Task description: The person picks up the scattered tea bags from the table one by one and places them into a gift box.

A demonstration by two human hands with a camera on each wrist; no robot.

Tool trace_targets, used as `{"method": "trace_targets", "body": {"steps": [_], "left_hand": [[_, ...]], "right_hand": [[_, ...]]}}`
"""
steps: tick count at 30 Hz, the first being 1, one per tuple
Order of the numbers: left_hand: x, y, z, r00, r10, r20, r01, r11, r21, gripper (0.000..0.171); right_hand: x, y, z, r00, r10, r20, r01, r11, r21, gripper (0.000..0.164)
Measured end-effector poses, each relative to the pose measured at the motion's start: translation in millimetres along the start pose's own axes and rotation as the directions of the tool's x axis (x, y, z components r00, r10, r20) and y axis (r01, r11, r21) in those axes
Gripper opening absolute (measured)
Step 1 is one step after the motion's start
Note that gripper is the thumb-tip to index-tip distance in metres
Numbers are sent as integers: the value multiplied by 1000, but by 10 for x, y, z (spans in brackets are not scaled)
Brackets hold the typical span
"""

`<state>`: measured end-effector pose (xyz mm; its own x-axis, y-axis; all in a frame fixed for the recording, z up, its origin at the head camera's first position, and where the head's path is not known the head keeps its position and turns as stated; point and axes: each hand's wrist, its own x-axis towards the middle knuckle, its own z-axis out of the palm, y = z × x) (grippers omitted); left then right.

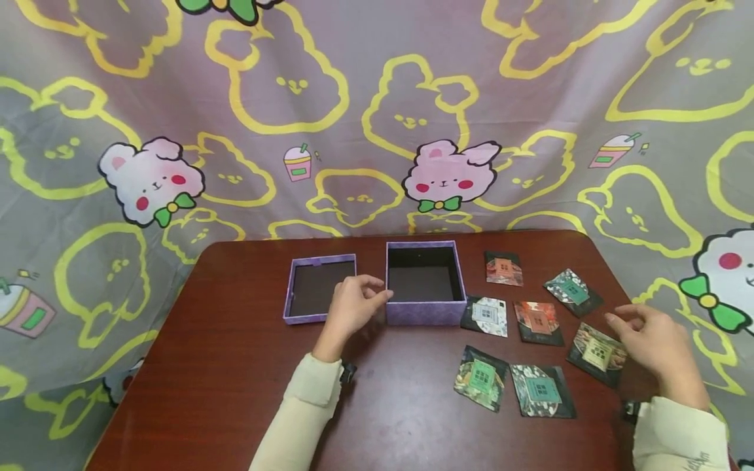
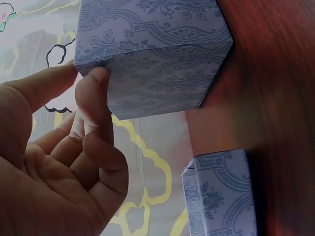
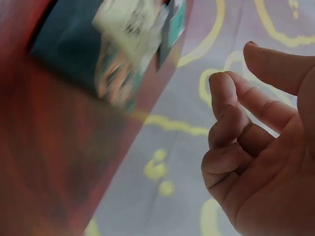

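An open purple patterned box (image 1: 427, 313) with a dark inside stands at the back middle of the table. My left hand (image 1: 352, 302) is at its left side; in the left wrist view, thumb and index finger pinch the box's (image 2: 157, 73) upper corner. My right hand (image 1: 656, 340) hovers at the right, fingers loosely curled, with nothing in it. Nearest to it lies a dark square sachet with a yellowish label (image 1: 597, 354), blurred in the right wrist view. Beside that are a teal-labelled sachet (image 1: 542, 390) and a green-labelled sachet (image 1: 482, 378).
Left of the box lies its shallow lid (image 1: 306, 288), dark inside facing up. More sachets lie right of the box: a red one (image 1: 538, 322), a pale one (image 1: 486, 316), an orange-labelled one (image 1: 503, 268) and another teal one (image 1: 571, 290). A patterned curtain (image 1: 353, 131) hangs behind the brown table (image 1: 206, 366).
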<state>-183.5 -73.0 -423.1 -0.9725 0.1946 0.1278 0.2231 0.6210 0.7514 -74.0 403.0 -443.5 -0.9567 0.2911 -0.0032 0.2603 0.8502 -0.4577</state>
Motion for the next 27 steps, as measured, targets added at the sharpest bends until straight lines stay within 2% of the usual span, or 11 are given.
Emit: {"method": "trace_targets", "body": {"steps": [3, 7, 14, 18, 22, 27], "left_hand": [[-8, -1, 3, 1000, -3, 12, 3, 1000, -11, 25], [-11, 10, -7, 1000, 8, 12, -8, 1000, -20, 25], [-11, 1, -13, 999, 2, 33, -1, 999, -36, 25], [-14, -8, 1, 998, -2, 60, 6, 997, -74, 27], [-21, -6, 1, 997, -7, 76, 14, 995, -102, 27], [-26, 1, -16, 996, -12, 86, 22, 993, -113, 28]], "right_hand": [[-13, 131, -34, 995, 49, 86, -50, 999, 6, 54], [-17, 253, -52, 976, 104, 190, -106, 994, -2, 58], [-8, 289, -5, 969, 92, 230, -87, 996, -32, 52], [-20, 295, 12, 952, 117, 283, -117, 993, -17, 52], [-33, 314, 27, 946, 145, 289, -146, 989, -20, 52], [-30, 328, 40, 955, 157, 254, -152, 988, -40, 50]]}}
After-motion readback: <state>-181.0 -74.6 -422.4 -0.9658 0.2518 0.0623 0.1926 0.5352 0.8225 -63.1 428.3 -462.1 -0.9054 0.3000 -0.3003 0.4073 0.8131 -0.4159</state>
